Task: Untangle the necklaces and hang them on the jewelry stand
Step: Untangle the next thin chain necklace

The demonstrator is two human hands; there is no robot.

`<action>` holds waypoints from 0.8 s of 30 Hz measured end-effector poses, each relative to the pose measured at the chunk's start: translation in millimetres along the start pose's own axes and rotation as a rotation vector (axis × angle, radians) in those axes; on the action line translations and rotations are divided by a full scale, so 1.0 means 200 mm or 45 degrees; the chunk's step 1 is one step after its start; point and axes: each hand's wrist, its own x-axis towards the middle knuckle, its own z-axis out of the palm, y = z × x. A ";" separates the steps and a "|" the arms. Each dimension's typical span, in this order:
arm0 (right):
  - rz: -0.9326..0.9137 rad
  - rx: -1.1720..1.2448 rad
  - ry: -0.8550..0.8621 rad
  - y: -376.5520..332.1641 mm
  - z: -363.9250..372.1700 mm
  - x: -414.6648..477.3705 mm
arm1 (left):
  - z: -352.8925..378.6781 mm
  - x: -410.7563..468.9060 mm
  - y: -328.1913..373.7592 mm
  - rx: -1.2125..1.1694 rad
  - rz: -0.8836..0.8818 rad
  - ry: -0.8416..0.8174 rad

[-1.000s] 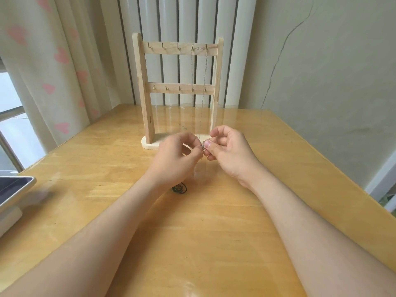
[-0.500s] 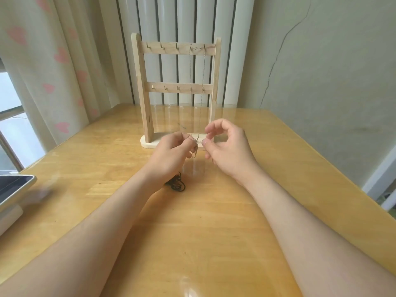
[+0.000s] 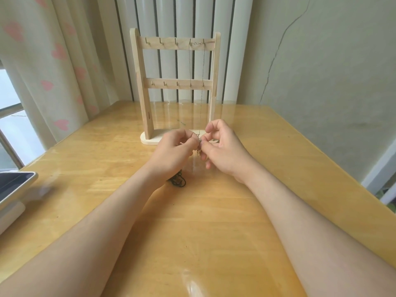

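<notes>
Closes right hand (image 3: 222,151) back onto thin silver chain necklace (image 3: 203,67), hung from pale wooden jewelry stand (image 3: 147,93) near far edge of desk (image 3: 278,146); fingertips pinching beside left hand (image 3: 175,151), also pinching. Leaves dark tangled cord necklace (image 3: 179,182) under left wrist: untangling unfinished.

No writing, label, brand or number can be read. The only printed marks are the pink hearts on the curtain (image 3: 61,124), a pattern without letters. The tablet (image 3: 15,185) at the left edge of the surface shows a dark screen with nothing legible on it.
</notes>
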 end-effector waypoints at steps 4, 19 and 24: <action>0.068 0.112 -0.036 -0.02 -0.02 -0.01 | 0.01 0.00 0.00 0.048 -0.016 -0.037; 0.272 0.346 -0.163 -0.05 -0.05 0.00 | -0.03 0.01 0.00 -0.006 -0.113 -0.021; 0.273 0.348 -0.137 -0.05 -0.06 0.01 | -0.05 0.00 0.01 -0.046 0.026 -0.042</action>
